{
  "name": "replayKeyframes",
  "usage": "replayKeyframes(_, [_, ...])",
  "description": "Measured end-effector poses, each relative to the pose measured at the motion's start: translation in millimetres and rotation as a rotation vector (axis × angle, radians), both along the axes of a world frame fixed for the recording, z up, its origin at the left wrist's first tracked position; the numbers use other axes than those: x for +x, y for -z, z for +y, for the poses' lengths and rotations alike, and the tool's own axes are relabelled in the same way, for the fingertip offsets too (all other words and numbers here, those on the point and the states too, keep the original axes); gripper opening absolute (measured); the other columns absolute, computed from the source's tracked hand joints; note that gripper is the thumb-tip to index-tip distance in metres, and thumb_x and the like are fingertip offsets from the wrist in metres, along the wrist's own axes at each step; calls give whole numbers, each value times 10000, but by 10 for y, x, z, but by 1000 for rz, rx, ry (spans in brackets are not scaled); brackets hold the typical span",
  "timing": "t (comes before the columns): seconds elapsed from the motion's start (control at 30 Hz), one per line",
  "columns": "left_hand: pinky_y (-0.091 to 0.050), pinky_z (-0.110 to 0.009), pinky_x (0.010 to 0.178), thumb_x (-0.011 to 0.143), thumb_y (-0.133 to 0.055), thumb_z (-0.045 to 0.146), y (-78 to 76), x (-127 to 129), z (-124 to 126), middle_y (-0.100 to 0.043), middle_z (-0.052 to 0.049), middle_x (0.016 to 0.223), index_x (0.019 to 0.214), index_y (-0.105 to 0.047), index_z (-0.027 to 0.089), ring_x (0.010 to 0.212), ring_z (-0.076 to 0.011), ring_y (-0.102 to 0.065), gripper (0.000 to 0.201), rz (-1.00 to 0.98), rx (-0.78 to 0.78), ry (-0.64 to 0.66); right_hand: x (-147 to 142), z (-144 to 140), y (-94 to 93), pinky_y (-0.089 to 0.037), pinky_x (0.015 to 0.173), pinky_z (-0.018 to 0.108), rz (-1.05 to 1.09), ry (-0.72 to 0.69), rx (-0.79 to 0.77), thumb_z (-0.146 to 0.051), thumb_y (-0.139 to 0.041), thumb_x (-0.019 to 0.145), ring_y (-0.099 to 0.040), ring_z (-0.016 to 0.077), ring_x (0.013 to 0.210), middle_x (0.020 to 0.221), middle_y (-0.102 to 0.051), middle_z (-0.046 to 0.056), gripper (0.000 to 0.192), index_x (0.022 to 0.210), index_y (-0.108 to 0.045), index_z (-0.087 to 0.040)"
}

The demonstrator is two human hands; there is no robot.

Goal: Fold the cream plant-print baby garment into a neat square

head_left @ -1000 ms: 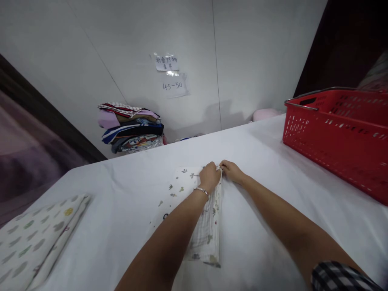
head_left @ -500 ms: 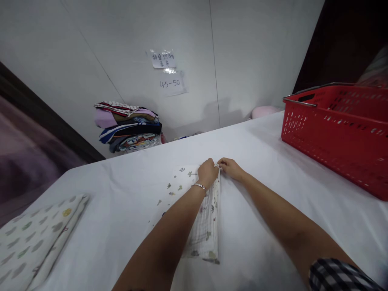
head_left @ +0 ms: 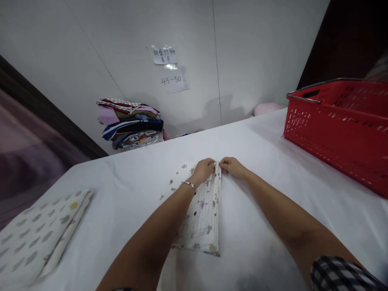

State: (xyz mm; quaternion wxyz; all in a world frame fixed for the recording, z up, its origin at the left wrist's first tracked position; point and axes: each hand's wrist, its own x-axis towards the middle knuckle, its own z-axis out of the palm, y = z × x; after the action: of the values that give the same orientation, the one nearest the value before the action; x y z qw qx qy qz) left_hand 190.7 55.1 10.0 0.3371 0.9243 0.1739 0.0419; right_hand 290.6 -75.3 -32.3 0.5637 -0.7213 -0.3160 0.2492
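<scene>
Since the earlier frame the left hand (head_left: 204, 168) has slid a little aside, so more of the folded strip shows beneath the forearm, while both hands stay at the far edge of the printed cloth (head_left: 201, 218). It lies flat near the middle of the white bench (head_left: 260, 226), folded lengthwise into a long narrow panel with a single layer spread out to its left. Left fingers (head_left: 210, 165) and right fingers (head_left: 224, 163) each pinch the far corner of the fold, tips almost touching, with the right hand (head_left: 233, 167) resting low on the bench. By its crinkled weave the cloth looks thin, soft and very light — it will sag and slip out of line rather than hold a crease, so the layered corners and folded edges seem the surest places to grip. A red basket (head_left: 339, 133) stands well to the right, a folded spotted cloth (head_left: 39, 234) lies at the near left, and a stack of folded clothes (head_left: 130, 127) sits against the wall.
</scene>
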Motion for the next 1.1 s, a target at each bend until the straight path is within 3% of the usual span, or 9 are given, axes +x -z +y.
replayKeyframes(0.17, [-455, -254, 754, 837, -458, 185, -8, -459, 21, -680, -24, 856, 1040, -635, 183, 731, -140, -604, 269, -121, 111, 29, -48, -84, -13, -373, 483, 184, 31, 77, 38, -158, -522, 678, -504, 71, 494, 669, -621, -6, 65, 716, -573, -155])
replayKeyframes(0.3, [-443, -282, 830, 838, -469, 189, 24, -841, -61, -644, -43, 945, 1000, -626, 182, 878, -167, -580, 226, -173, 250, 117, -183, -100, -8, -333, 439, 173, 56, 68, 25, -138, -510, 677, -496, 67, 466, 622, -612, -16, 70, 701, -573, -157])
replayKeyframes(0.4, [-425, -290, 869, 831, -479, 177, 46, -962, -159, -621, -49, 982, 966, -621, 185, 954, -177, -548, 196, -200, 295, 205, -284, -73, -36, -298, 396, 174, 124, 101, -22, -119, -514, 669, -468, 65, 415, 558, -590, -28, 64, 671, -562, -161])
replayKeyframes(0.5, [-424, -289, 858, 847, -457, 186, 39, -872, -240, -623, -58, 985, 962, -627, 185, 944, -175, -553, 204, -195, 280, 157, -362, -42, -88, -274, 371, 178, 168, 119, -45, -126, -514, 681, -450, 64, 384, 520, -573, -30, 63, 640, -544, -163])
replayKeyframes(0.7, [-436, -245, 744, 834, -489, 271, -7, -402, -296, -684, -46, 929, 894, -660, 194, 854, -160, -601, 198, -28, 129, -150, -475, 6, -127, -265, 343, 191, 218, 143, -61, -177, -509, 726, -463, 70, 361, 551, -585, -15, 112, 614, -508, -166])
replayKeyframes(0.83, [-432, -248, 716, 771, -522, 214, 17, -234, -291, -695, -69, 909, 836, -678, 184, 849, -178, -612, 171, 36, 137, -211, -518, 30, -83, -276, 350, 185, 210, 191, -45, -183, -507, 749, -428, 60, 336, 488, -545, -32, 148, 603, -490, -169])
replayKeyframes(1.1, [-428, -241, 690, 723, -531, 182, 18, -138, -214, -699, -97, 883, 813, -689, 154, 831, -180, -622, 185, 119, 133, -231, -527, 9, -66, -268, 349, 173, 221, 193, -26, -194, -518, 758, -411, 55, 340, 435, -509, -47, 139, 622, -510, -165])
